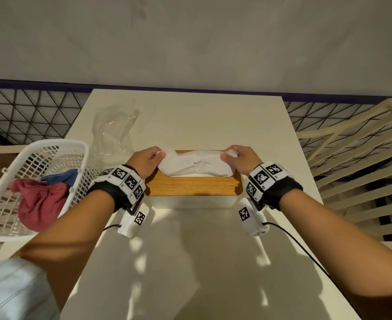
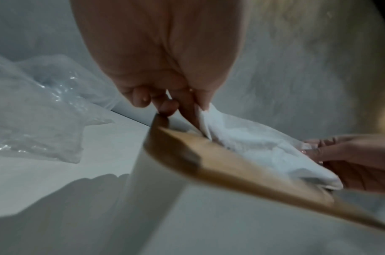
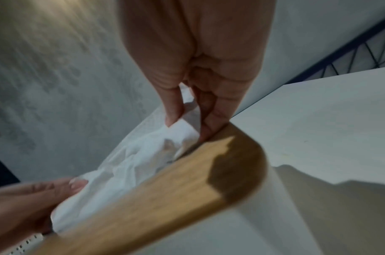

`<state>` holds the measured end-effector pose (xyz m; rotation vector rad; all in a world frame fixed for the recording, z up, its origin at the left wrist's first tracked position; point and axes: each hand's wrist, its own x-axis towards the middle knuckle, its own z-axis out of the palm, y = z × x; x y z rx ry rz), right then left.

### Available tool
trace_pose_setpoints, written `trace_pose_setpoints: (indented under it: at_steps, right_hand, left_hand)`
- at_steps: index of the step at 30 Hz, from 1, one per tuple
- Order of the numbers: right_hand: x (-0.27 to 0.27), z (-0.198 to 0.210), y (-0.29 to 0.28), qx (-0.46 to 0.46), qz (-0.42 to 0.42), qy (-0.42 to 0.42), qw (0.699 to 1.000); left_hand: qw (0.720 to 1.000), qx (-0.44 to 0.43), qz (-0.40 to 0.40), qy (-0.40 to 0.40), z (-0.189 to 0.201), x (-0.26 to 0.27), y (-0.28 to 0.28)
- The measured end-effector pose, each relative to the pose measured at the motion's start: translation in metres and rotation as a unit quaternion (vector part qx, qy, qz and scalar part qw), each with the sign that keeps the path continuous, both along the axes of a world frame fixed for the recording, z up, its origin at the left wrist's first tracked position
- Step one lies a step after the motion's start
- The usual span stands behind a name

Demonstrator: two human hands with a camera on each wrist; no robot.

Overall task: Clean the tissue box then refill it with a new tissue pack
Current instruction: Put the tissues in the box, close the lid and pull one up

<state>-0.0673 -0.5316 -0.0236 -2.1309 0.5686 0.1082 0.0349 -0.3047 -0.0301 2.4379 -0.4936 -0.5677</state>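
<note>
Both hands' fingers pinch tissue [image 1: 195,166] ends over tissue box [image 1: 191,189]; basket [image 1: 34,181] near left edge.

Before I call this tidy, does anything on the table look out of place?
Yes. A crumpled clear plastic wrapper lies loose left of the tissue box, and the top tissue, held by both hands, is bunched over the lid slot.

The tissue box [image 1: 191,202] stands on the table, long side toward the person: a white body with rounded corners under a wooden lid [image 1: 194,186] lying flat. A crumpled white tissue [image 1: 196,166] spreads across the lid's middle, stretched sideways, its 2 ends pinched up at the box's left and right ends.
</note>
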Motion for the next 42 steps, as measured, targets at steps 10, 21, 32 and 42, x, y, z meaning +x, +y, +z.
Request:
trace_pose_setpoints:
  at_steps: [10, 21, 32, 42]
  right_hand:
    - [-0.001, -0.001, -0.002, -0.061, -0.006, 0.015, 0.998]
    - [-0.013, 0.001, -0.014, 0.010, -0.060, -0.024, 0.998]
    - [-0.055, -0.021, 0.014, 0.080, 0.006, 0.091, 0.993]
    - [-0.011, -0.023, 0.029, 0.079, -0.065, 0.053, 0.993]
  left_hand:
    - [0.978, -0.106, 0.156, -0.088, -0.017, -0.014, -0.006]
    - [0.970, -0.134, 0.197, -0.045, 0.003, -0.024, 0.008]
    - [0.983, -0.096, 0.131, 0.088, -0.032, -0.060, 0.049]
    - [0.983, -0.055, 0.176, -0.012, -0.018, -0.036, 0.034]
